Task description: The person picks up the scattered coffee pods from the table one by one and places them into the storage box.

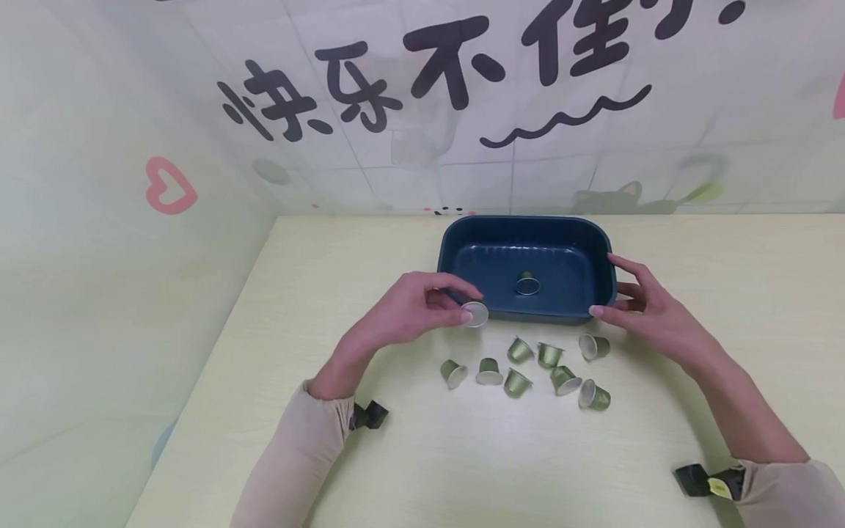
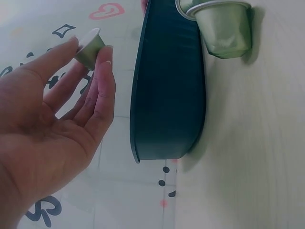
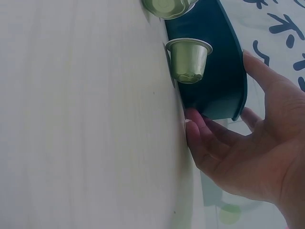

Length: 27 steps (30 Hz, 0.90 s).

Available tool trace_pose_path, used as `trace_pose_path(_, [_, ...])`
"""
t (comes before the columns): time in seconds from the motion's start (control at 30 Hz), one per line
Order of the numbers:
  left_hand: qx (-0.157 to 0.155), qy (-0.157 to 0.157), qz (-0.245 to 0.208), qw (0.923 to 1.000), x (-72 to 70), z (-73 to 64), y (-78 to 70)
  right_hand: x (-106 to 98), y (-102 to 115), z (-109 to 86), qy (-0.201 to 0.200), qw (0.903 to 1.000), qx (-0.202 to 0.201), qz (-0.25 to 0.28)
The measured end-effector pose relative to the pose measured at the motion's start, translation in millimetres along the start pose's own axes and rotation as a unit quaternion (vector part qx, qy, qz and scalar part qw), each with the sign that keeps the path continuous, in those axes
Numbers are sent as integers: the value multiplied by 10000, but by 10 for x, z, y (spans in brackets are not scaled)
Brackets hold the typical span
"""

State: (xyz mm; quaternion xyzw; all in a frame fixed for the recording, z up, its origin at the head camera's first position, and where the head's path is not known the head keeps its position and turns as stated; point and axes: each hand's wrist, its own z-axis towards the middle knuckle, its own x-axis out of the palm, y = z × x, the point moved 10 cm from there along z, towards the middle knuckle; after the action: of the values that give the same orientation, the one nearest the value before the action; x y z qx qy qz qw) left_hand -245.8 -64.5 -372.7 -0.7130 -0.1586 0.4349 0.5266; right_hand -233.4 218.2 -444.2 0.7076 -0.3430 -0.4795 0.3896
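Between thumb and fingertips my left hand (image 1: 419, 308) pinches a green coffee capsule (image 1: 476, 315) with a silvery lid, by the front left corner of a dark blue rectangular container (image 1: 455, 253). The left wrist view shows this capsule (image 2: 90, 51) tilted, lid toward the thumb. My right hand (image 1: 650, 315) grips the container's right end, thumb at the front corner and index finger on the rim. Its fingers (image 3: 214, 138) curl about that end in the right wrist view. One capsule (image 1: 528, 284) lies inside the container on its floor.
In front of the container, several more green capsules (image 1: 518, 383) lie scattered on the pale wooden table (image 1: 502, 469), some tipped, one standing lid down (image 1: 489, 372). A wall (image 1: 370, 183) with dark lettering rises behind the container, and another wall (image 1: 99, 293) borders the table's left side.
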Motion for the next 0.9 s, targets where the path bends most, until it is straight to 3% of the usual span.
trace_pose_path(0.2, [-5, -27, -10, 10000, -22, 42, -18, 1, -6, -1, -12, 10000, -7, 30])
trace_pose_path(0.6, [338, -37, 297, 9990, -95, 139, -63, -6, 13, -5, -37, 10000, -21, -45])
trace_pose_path(0.9, [206, -70, 219, 9995, -102, 185, -22, -12, 4, -2, -40, 10000, -3, 12])
